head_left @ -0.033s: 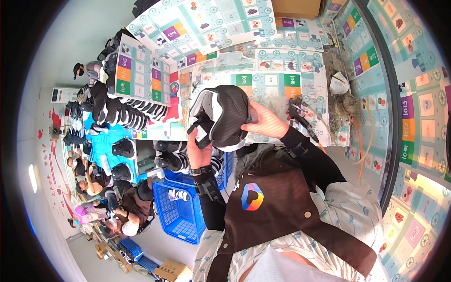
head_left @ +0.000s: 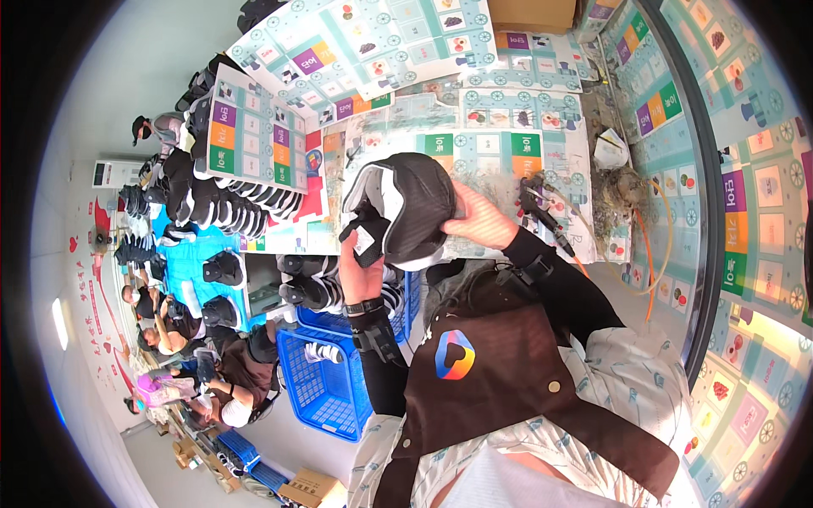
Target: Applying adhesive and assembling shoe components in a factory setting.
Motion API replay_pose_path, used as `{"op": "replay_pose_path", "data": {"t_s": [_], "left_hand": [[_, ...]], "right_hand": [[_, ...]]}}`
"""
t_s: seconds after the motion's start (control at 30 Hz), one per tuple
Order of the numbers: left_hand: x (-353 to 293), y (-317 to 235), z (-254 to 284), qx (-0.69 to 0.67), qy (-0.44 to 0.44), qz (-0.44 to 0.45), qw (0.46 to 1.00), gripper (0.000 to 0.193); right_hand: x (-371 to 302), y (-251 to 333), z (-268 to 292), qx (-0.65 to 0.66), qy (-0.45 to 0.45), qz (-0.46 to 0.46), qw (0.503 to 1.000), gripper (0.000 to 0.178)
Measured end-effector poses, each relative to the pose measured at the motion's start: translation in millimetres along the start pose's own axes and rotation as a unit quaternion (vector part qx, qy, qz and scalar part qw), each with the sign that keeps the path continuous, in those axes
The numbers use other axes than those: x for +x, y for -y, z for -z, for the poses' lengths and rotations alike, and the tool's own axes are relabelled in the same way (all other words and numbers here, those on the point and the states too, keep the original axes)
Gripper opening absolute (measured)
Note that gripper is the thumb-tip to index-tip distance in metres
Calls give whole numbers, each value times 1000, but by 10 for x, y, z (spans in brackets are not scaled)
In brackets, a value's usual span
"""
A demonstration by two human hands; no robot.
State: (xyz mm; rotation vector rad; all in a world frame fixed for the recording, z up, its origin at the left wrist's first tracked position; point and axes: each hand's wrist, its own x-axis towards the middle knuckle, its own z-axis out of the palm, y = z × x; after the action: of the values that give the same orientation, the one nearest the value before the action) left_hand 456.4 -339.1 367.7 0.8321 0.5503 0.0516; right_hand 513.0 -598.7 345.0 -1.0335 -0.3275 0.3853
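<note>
Over the near edge of the table I hold a black cap (head_left: 421, 199) with a white inside, its hollow turned to the left. My left hand (head_left: 361, 273) is closed on the cap's lower left part, by a black strap with a white label (head_left: 364, 240). At the opposite side, my right hand (head_left: 483, 218) grips the dark crown, thumb below and the other fingers partly hidden behind it. On the tabletop to the right lies a black gun-shaped tool (head_left: 539, 207) with a thin hose.
Stacked black-and-white caps (head_left: 246, 203) fill the table's left side, beside printed boards (head_left: 257, 127). Blue plastic baskets (head_left: 326, 398) stand below on the left, one holding a white-striped item. Other people (head_left: 241, 372) sit farther left. A dark-framed panel (head_left: 690, 110) borders the right.
My right hand has shifted its hold slightly on the crown, and the cap has turned a little. My left hand keeps its place.
</note>
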Motion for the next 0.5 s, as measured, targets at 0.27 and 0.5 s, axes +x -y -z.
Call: {"op": "replay_pose_path", "data": {"t_s": [0.27,0.5], "left_hand": [[292,127,29,-10,-42,56,998,18],[774,392,187,-71,12,130,989,12]], "right_hand": [[-546,-759,1464,-699,-177,-121,683,64],[-955,-1407,2085,-773,-234,-125,576,49]]}}
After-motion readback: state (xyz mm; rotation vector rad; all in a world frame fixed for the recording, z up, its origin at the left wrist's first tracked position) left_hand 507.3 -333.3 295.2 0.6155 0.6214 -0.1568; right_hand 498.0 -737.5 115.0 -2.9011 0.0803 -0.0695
